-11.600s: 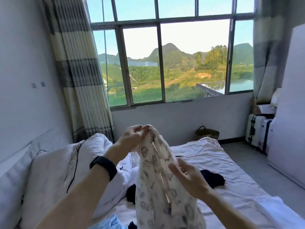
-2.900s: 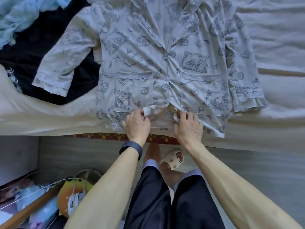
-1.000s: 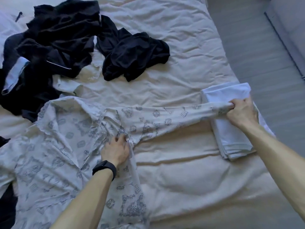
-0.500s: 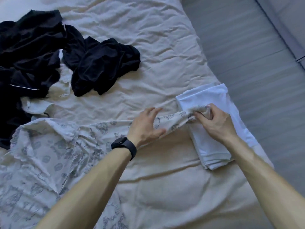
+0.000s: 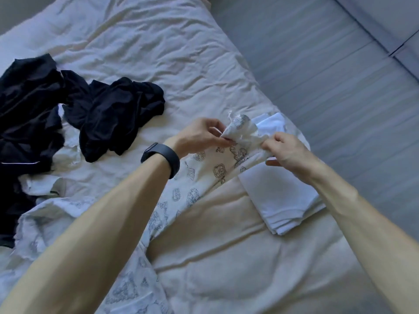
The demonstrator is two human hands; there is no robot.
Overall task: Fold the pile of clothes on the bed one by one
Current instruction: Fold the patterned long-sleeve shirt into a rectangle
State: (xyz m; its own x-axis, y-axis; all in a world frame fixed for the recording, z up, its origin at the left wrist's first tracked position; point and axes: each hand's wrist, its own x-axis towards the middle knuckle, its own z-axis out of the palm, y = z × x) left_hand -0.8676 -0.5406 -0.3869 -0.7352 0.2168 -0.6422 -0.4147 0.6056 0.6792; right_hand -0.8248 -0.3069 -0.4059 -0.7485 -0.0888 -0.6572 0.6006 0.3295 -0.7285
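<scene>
Both your hands are closed on the cuff end of the printed shirt's point(image 5: 192, 177) sleeve, lifted just above the bed point(image 5: 226, 257). Your left hand point(image 5: 199, 135) pinches the bunched cuff between thumb and fingertips; your right hand point(image 5: 288, 152) grips the same sleeve just beside it, fingers curled over the cloth. The sleeve runs back from your hands, under your left forearm, to the shirt's body, which lies spread on the sheet at the lower left. A folded white stack point(image 5: 278, 193) sits under and beside your right hand, near the bed's edge. Dark clothes point(image 5: 68, 114) lie heaped well apart at the left. A black band point(image 5: 162, 158) wraps your left wrist.
</scene>
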